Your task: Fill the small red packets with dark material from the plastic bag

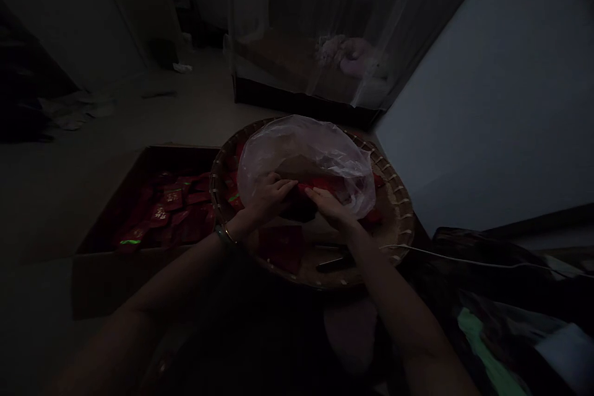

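The room is dim. A round woven bamboo tray (399, 198) lies on the floor in front of me. A clear plastic bag (301, 148) bulges on top of it, with red packets (325, 184) at its mouth. My left hand (266, 198) has its fingers curled on a red packet at the bag's opening. My right hand (331, 207) pinches the same bunch of red packets from the other side. A flat dark red packet (283, 244) lies on the tray just under my hands. My left wrist wears a bangle (226, 235).
A cardboard box (106, 272) full of several red packets (171, 210) stands left of the tray. A dark pen-like object (334, 263) lies on the tray. A white cord (464, 258) crosses crumpled cloth at right. A net-covered bed frame (306, 99) stands behind; a wall rises at right.
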The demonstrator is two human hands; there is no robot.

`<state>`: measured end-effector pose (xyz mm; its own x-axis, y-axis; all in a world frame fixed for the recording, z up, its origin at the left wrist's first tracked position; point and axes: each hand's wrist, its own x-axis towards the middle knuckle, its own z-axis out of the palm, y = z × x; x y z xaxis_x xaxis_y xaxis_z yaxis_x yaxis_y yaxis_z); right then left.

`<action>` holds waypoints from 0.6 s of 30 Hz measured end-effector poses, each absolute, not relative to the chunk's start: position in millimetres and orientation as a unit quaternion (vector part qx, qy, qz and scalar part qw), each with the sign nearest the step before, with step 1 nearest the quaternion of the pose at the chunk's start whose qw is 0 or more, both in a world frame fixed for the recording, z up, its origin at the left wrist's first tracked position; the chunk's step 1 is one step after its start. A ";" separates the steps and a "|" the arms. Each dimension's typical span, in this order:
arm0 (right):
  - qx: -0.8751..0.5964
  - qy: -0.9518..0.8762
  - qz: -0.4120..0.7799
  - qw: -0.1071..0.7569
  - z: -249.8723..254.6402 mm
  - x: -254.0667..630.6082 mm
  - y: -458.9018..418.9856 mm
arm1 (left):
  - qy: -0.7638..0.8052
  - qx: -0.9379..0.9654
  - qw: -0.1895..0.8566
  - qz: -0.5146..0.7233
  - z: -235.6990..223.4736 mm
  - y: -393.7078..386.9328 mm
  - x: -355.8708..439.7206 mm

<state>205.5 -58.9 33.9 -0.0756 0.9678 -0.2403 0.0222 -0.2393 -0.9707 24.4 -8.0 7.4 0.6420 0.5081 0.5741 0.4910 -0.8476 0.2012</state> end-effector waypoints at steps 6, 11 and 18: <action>-0.542 -0.432 0.553 0.463 26.1 208.0 -55.4 | 0.272 0.909 0.046 0.314 -4.1 -3.2 21.6; -0.546 -0.450 0.534 0.463 21.8 210.4 -53.1 | 0.273 0.913 0.024 0.303 0.4 -5.4 20.4; -0.514 -0.431 0.599 0.437 28.0 201.3 -60.2 | 0.269 0.908 0.056 0.317 0.4 -6.9 19.9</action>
